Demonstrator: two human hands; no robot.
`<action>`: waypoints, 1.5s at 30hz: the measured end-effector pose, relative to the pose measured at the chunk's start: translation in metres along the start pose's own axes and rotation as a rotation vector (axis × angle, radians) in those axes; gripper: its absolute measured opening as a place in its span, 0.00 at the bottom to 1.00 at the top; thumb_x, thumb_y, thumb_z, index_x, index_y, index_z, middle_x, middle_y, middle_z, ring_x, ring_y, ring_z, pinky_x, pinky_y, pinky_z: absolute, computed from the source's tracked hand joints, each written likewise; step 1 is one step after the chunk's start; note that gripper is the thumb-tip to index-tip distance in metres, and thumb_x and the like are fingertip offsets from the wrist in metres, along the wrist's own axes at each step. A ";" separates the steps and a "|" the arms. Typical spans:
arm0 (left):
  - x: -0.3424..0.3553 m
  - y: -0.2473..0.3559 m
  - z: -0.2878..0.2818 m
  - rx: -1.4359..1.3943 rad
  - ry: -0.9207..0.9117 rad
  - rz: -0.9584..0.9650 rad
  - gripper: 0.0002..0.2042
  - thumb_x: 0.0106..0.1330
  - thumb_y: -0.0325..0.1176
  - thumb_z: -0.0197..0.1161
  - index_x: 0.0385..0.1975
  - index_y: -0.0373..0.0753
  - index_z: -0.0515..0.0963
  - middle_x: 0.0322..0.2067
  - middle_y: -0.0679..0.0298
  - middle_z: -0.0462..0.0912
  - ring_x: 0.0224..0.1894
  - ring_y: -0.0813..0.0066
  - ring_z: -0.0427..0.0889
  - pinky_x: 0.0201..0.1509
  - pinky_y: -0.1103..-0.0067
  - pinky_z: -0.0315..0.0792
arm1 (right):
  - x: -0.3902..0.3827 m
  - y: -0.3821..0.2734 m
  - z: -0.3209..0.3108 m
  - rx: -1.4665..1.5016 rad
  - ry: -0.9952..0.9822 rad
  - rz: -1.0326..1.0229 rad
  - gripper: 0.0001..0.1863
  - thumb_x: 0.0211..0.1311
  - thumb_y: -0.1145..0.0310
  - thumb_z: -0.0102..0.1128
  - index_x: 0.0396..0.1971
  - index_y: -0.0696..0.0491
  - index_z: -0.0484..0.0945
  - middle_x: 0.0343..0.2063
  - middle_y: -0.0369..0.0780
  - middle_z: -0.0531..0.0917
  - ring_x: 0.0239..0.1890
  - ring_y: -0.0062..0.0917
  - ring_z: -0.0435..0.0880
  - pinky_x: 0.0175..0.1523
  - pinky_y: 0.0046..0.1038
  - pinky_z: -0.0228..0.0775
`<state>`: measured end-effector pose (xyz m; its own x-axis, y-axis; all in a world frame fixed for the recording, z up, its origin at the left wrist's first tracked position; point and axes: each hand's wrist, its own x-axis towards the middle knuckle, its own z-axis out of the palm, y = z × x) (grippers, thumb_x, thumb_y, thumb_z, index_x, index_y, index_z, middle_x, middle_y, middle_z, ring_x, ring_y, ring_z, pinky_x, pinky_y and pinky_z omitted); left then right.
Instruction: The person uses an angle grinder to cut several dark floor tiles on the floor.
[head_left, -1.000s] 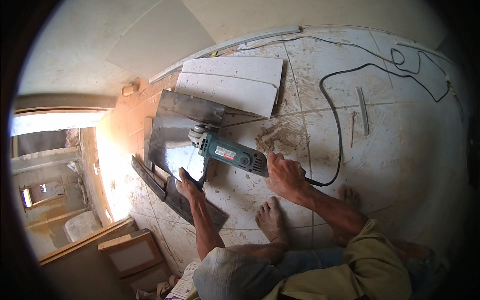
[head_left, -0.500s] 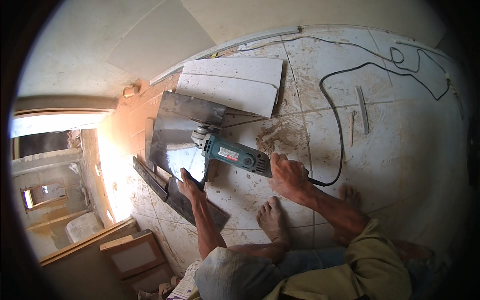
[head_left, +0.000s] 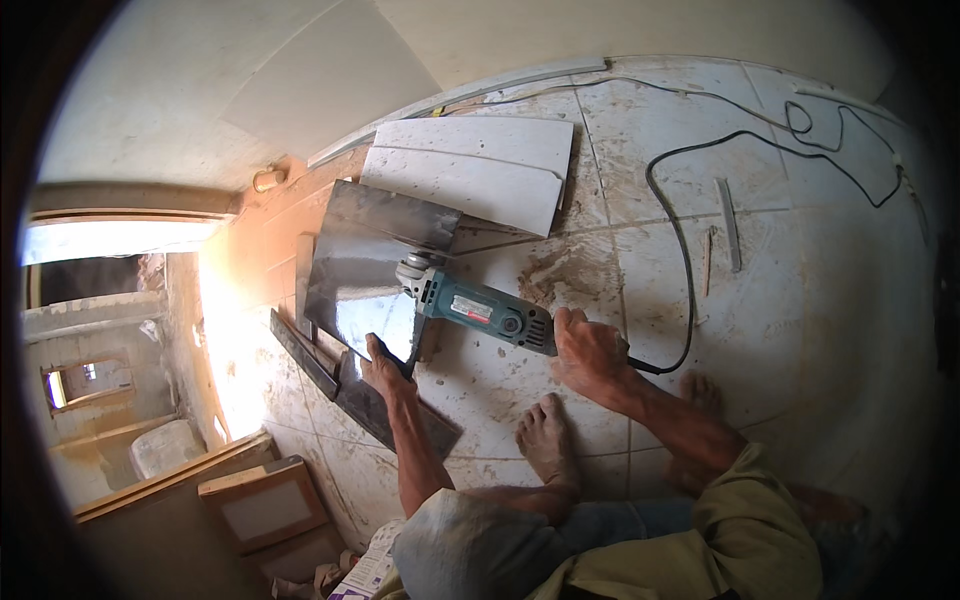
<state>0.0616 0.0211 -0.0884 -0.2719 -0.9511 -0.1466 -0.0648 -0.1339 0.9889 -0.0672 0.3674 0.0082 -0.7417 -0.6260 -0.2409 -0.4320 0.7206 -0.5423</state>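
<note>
My right hand (head_left: pixel 590 355) grips the rear of a teal angle grinder (head_left: pixel 485 315), its cord running off behind my fingers. The grinder’s head lies over a glossy dark tile (head_left: pixel 350 280), near that tile’s right edge. My left hand (head_left: pixel 385 375) is closed on the tile’s lower corner, thumb uppermost, fingers partly hidden. Other dark tile pieces (head_left: pixel 412 425) lie beneath and to the left. Just behind them rests a stack of white tiles (head_left: pixel 460 165), speckled with debris.
My bare left foot (head_left: pixel 545 450) stands below the grinder. A black cord (head_left: pixel 690 300) loops across the dirty floor (head_left: pixel 730 350), near loose strips (head_left: pixel 727 225). A long rail (head_left: pixel 520 75) lies along the wall. At left are a bright doorway (head_left: pixel 120 235) and wooden-framed panels (head_left: pixel 260 505).
The grinder and my right hand have shifted slightly to the right. My left hand keeps its place on the tile. The whole view has moved a little.
</note>
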 end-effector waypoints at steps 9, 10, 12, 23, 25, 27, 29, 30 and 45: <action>-0.004 0.000 0.006 0.052 0.027 -0.016 0.19 0.66 0.41 0.67 0.45 0.31 0.74 0.34 0.66 0.78 0.35 0.76 0.76 0.40 0.77 0.73 | -0.009 0.015 0.005 -0.001 0.032 0.013 0.18 0.47 0.70 0.64 0.36 0.60 0.69 0.30 0.50 0.80 0.25 0.39 0.86 0.29 0.38 0.80; -0.008 0.003 0.011 0.064 0.043 -0.030 0.19 0.66 0.42 0.67 0.45 0.31 0.74 0.34 0.66 0.77 0.35 0.76 0.76 0.39 0.77 0.73 | -0.010 0.018 0.006 0.010 0.023 0.027 0.20 0.45 0.69 0.66 0.36 0.60 0.68 0.30 0.50 0.79 0.26 0.42 0.86 0.30 0.39 0.80; -0.018 0.006 0.019 0.073 0.058 -0.048 0.20 0.66 0.42 0.67 0.45 0.31 0.74 0.34 0.66 0.77 0.35 0.76 0.76 0.38 0.77 0.73 | -0.015 0.026 0.006 0.016 0.013 0.043 0.22 0.44 0.67 0.67 0.36 0.60 0.68 0.30 0.51 0.79 0.26 0.44 0.85 0.31 0.40 0.80; -0.020 0.014 0.026 0.120 0.060 -0.047 0.19 0.66 0.41 0.68 0.43 0.32 0.73 0.29 0.70 0.74 0.30 0.81 0.71 0.32 0.79 0.69 | -0.030 0.028 -0.011 0.085 0.035 0.142 0.24 0.44 0.64 0.70 0.37 0.58 0.68 0.32 0.52 0.81 0.34 0.54 0.82 0.41 0.51 0.75; -0.016 0.015 0.017 0.069 0.044 -0.058 0.22 0.65 0.42 0.68 0.46 0.30 0.73 0.30 0.67 0.75 0.30 0.79 0.73 0.32 0.78 0.71 | -0.026 0.015 -0.020 0.097 0.041 0.162 0.23 0.43 0.65 0.70 0.37 0.57 0.69 0.32 0.52 0.81 0.35 0.54 0.82 0.42 0.51 0.74; -0.012 0.011 0.009 0.054 0.103 -0.035 0.19 0.65 0.43 0.68 0.42 0.32 0.74 0.28 0.71 0.72 0.27 0.83 0.68 0.29 0.80 0.65 | -0.022 0.003 -0.026 0.109 0.054 0.191 0.23 0.43 0.65 0.70 0.36 0.57 0.69 0.32 0.53 0.81 0.36 0.55 0.82 0.43 0.51 0.74; -0.015 0.014 0.015 0.088 0.129 -0.061 0.16 0.65 0.44 0.67 0.36 0.36 0.73 0.25 0.75 0.69 0.25 0.85 0.64 0.28 0.82 0.61 | -0.014 -0.002 -0.037 0.082 0.150 0.141 0.23 0.44 0.64 0.70 0.36 0.59 0.70 0.31 0.52 0.82 0.33 0.52 0.83 0.40 0.48 0.76; -0.015 0.011 0.018 0.067 0.145 -0.060 0.16 0.65 0.44 0.67 0.36 0.36 0.73 0.25 0.75 0.69 0.25 0.85 0.64 0.28 0.82 0.61 | -0.009 -0.003 -0.042 0.067 0.152 0.119 0.23 0.44 0.64 0.70 0.36 0.59 0.70 0.31 0.52 0.82 0.33 0.52 0.83 0.40 0.48 0.76; -0.022 0.027 0.021 0.088 0.091 -0.039 0.21 0.65 0.45 0.67 0.42 0.30 0.75 0.34 0.64 0.76 0.35 0.76 0.73 0.39 0.76 0.71 | 0.093 -0.056 -0.069 0.145 0.219 0.091 0.17 0.46 0.65 0.66 0.31 0.60 0.71 0.27 0.53 0.82 0.35 0.53 0.83 0.44 0.48 0.73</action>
<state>0.0459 0.0447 -0.0594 -0.1799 -0.9674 -0.1781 -0.1589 -0.1501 0.9758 -0.1472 0.2890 0.0720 -0.8739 -0.4702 -0.1230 -0.2923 0.7107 -0.6399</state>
